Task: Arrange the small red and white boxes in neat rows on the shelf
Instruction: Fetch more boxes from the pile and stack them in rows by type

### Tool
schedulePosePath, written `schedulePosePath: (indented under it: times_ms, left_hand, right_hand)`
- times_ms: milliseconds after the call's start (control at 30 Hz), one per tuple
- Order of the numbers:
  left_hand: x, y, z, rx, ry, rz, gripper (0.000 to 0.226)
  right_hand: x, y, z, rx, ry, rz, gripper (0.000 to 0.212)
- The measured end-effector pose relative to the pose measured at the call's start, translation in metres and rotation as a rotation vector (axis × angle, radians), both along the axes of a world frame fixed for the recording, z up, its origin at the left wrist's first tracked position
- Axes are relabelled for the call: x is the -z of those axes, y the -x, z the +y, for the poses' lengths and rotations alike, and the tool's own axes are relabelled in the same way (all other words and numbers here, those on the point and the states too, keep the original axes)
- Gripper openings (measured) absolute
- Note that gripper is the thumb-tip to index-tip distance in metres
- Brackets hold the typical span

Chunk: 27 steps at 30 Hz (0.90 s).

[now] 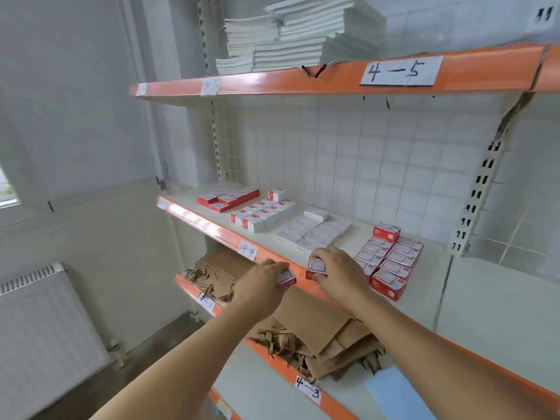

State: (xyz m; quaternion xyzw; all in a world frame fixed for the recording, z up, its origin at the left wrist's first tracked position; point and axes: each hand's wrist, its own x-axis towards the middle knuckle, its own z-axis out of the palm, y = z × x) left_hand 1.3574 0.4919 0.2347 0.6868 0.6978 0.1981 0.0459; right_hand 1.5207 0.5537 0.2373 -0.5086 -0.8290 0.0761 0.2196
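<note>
My left hand (261, 281) grips a small red and white box (286, 277) at the front edge of the middle shelf (436, 269). My right hand (341, 272) pinches another small red and white box (316, 265) just to its right, above the orange shelf lip. On the shelf to the right lies a block of red and white boxes (389, 262) in rows, one more box standing on top at the back. Further left are a row of white boxes with red ends (262, 213) and a flat red group (227, 197).
Plain white boxes (313, 230) lie mid-shelf. Brown paper bags (303, 325) fill the shelf below, beside a blue sheet (397, 395). White paper stacks (291, 34) sit on the top shelf labelled 4-5. A radiator (42, 338) stands at the lower left.
</note>
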Motion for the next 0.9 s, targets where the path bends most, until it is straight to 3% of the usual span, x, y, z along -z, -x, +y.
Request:
schedulePosePath:
  times_ms: [233,467,667,900]
  left_hand:
    - [-0.016,0.014,0.077,0.229,-0.025,-0.024,0.049]
    - [-0.018,-0.028,0.123,0.416,-0.018,-0.051,0.055]
    - [-0.018,-0.070,0.153,0.504,-0.035,-0.089,0.054]
    - [-0.014,-0.094,0.184,0.536,0.014,-0.093,0.056]
  right_hand:
    - [-0.009,-0.006,0.021,0.276,-0.006,0.111,0.047]
    - [-0.012,-0.054,0.025,0.521,0.015,0.221,0.061]
    - [-0.005,-0.102,0.042,0.699,-0.047,0.270,0.055]
    - [0.001,-0.134,0.075,0.821,-0.043,0.199,0.049]
